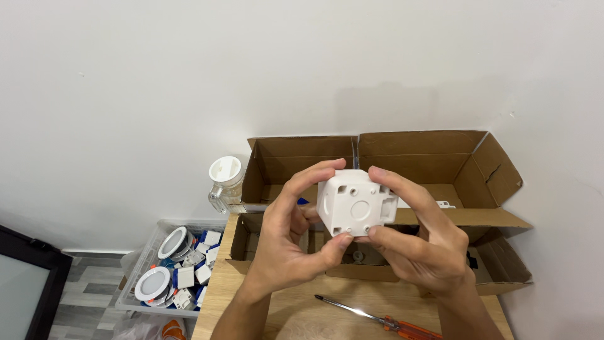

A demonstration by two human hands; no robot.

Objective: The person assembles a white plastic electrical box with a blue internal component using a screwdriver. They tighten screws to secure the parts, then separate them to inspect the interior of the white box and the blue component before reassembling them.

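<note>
A person's two hands hold a white plastic junction box up in front of the camera, above a wooden counter set against a plain white wall. The left hand curls around the box's left side, thumb under its lower edge and fingers over the top; the right hand clasps the right side the same way. The box is a matt, moulded cube with rounded corners, a round knock-out disc and small screw holes on the face turned to the camera. Nothing is fitted to it yet, by the look of it, and the orange-handled screwdriver lies untouched on the counter just below the hands, suggesting the work is at an early, inspecting stage. Behind the box stand two open corrugated cardboard cartons, flaps splayed. A clear jar with a white lid sits at the counter's left end, and on the floor a translucent plastic crate holds round white light fittings and small white-and-blue parts.
</note>
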